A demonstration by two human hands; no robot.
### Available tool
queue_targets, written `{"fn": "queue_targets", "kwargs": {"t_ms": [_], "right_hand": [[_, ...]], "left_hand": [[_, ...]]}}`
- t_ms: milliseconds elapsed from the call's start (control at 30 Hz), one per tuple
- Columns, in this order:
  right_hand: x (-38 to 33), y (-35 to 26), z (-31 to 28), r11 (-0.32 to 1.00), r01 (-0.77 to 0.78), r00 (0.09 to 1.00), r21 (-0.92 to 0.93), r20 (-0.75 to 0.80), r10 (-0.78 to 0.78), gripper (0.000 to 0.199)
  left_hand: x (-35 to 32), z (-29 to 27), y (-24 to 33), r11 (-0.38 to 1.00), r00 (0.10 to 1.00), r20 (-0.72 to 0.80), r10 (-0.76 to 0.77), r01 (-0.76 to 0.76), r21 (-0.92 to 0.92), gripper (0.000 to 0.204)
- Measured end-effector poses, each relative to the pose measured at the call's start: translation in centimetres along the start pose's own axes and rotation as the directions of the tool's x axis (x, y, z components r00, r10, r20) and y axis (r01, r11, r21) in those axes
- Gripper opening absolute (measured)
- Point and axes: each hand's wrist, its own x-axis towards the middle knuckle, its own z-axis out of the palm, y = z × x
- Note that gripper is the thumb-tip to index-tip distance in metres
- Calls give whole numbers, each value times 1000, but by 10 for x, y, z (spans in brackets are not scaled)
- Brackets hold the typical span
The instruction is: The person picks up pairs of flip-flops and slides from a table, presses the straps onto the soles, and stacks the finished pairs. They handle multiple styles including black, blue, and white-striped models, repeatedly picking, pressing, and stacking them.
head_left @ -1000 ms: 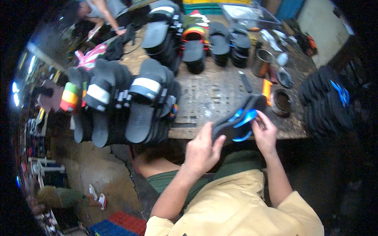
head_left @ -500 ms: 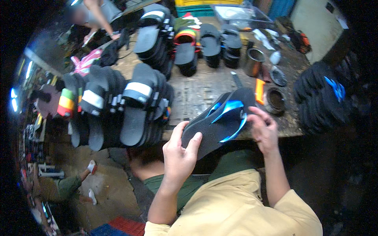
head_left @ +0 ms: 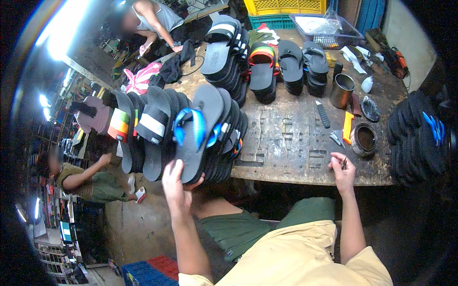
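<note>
**Kid:** What is the left hand [head_left: 175, 183] doing?

**Friend:** It is holding up a black flip-flop with blue straps [head_left: 196, 133]. The fingers wrap round the heel end at the bottom. The toe end points up and away.

**Kid:** Where is that flip-flop?

**Friend:** It is at the left front edge of the counter [head_left: 286, 143]. It leans against a row of black flip-flops [head_left: 224, 138] that stand on their edges, and it is the front one.

**Kid:** And the right hand [head_left: 343, 171]?

**Friend:** It is at the front edge of the counter, over on the right. The fingers are pinched shut on a small thin dark thing [head_left: 344, 163]. It is too small for me to tell what it is.

**Kid:** What is near that hand?

**Friend:** A round dark tin [head_left: 365, 139] sits just behind it. Beside the tin is an orange-handled tool [head_left: 347, 127] and small metal snips [head_left: 337, 138]. Farther back is a metal can [head_left: 342, 90].

**Kid:** Are there more shoes?

**Friend:** Lots! A flip-flop with a white band [head_left: 153, 125] and one with a striped band [head_left: 118, 125] stand left of the blue one. More stacks [head_left: 291, 66] sit at the back. A dark pile with blue straps [head_left: 420, 138] is far right.

**Kid:** Anyone else there?

**Friend:** A person [head_left: 78, 178] sits low on the floor to the left. Another person [head_left: 152, 19] leans in at the far end.
</note>
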Motion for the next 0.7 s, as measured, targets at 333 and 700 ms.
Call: {"fn": "queue_targets", "kwargs": {"t_ms": [333, 700], "right_hand": [[-3, -2, -3, 996, -2, 999, -92, 48, 6, 23], [-5, -14, 10, 895, 177, 981, -409, 148, -127, 21]], "left_hand": [[15, -14, -7, 999, 999, 52, 1, 2, -51, 53], [26, -31, -107, 598, 628, -36, 778, -721, 351, 92]]}}
